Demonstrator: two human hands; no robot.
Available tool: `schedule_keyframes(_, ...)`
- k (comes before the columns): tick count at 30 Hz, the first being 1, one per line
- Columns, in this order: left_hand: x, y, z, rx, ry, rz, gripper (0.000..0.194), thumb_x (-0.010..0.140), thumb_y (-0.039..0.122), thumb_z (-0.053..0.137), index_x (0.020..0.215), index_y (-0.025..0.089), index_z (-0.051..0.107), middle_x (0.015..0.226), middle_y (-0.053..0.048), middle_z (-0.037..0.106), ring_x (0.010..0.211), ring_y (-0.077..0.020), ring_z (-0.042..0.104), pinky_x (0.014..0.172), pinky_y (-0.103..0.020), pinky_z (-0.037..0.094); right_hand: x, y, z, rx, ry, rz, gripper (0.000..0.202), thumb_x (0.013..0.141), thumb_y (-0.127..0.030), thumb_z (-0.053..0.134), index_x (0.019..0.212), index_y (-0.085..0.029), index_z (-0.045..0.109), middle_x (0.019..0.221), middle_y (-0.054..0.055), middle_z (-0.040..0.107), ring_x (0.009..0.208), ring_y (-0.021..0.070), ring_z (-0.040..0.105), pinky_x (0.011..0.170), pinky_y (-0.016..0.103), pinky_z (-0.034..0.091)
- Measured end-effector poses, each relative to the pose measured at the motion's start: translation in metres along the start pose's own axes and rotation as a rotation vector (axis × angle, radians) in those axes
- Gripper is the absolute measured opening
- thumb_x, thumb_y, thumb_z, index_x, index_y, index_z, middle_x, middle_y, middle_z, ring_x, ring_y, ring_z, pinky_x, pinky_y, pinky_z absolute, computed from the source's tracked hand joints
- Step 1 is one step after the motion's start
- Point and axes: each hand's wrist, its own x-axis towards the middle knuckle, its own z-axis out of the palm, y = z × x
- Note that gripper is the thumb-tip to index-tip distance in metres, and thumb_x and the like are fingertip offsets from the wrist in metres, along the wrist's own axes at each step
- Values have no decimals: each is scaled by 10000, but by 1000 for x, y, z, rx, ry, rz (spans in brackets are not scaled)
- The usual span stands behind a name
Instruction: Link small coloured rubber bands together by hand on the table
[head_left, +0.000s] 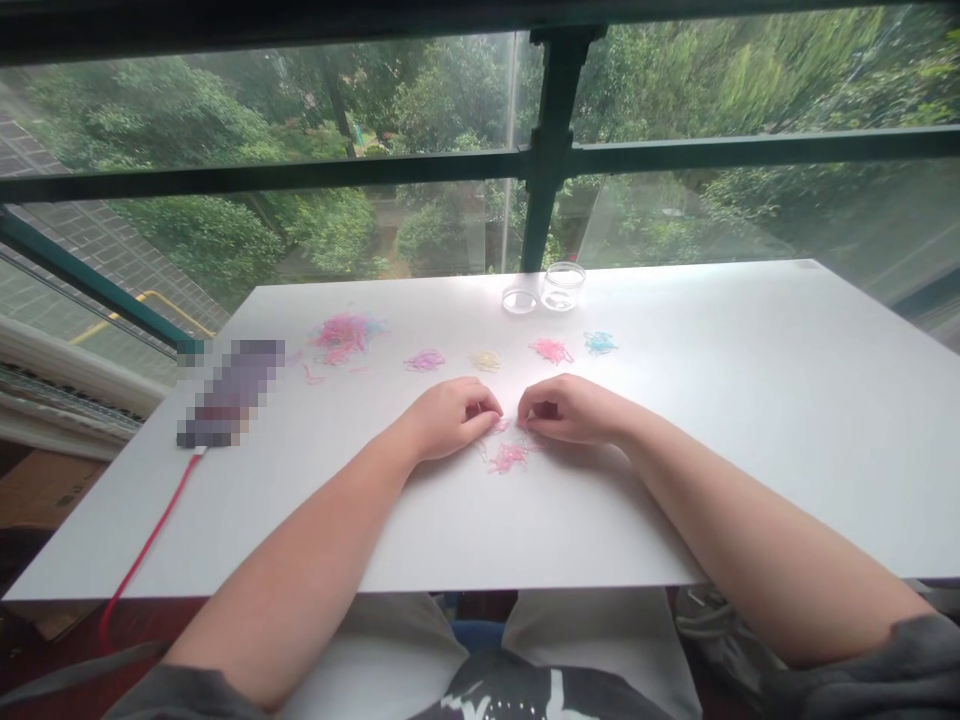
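My left hand (pixel 457 415) rests on the white table with thumb and fingertips pinched together at small pink pieces. Facing it, my right hand (pixel 566 408) is pinched too, its fingertips at the other side of those pieces. What either pinch holds is too small to name. Just below the hands lies a loose pink pile (pixel 508 459). Beyond them, in a row, are a purple pile (pixel 425 360), a yellow pile (pixel 486 361), a brighter pink pile (pixel 551 350) and a blue pile (pixel 601 342). A larger mixed pile (pixel 346 338) lies at the back left.
An open clear jar (pixel 562 288) stands at the table's back edge beside a round clear lid (pixel 519 301). On the left lies a blurred-out device (pixel 238 390) with a red cable (pixel 154 535) running off the front edge. Windows rise behind the table (pixel 787 400).
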Motion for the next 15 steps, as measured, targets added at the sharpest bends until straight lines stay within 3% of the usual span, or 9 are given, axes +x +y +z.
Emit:
schedule_keyframes(8,0,-2,1,-25,-3,-46,220,819,286,476,915,187,647,816,-20,647,692,-128,550,643,-240,418,-2,-5,1,23,-97,-97,256,701,-136,531,880,-203,702,632,-13,588,537,89,453,555,215,361)
schedule_keyframes(15,0,-1,0,-46,-11,-53,227,817,300,478,896,188,658,792,-19,658,685,-131,555,640,-238,419,1,-8,6,-47,-77,-115,186,720,-153,554,813,-202,708,675,4,622,562,100,492,581,226,374)
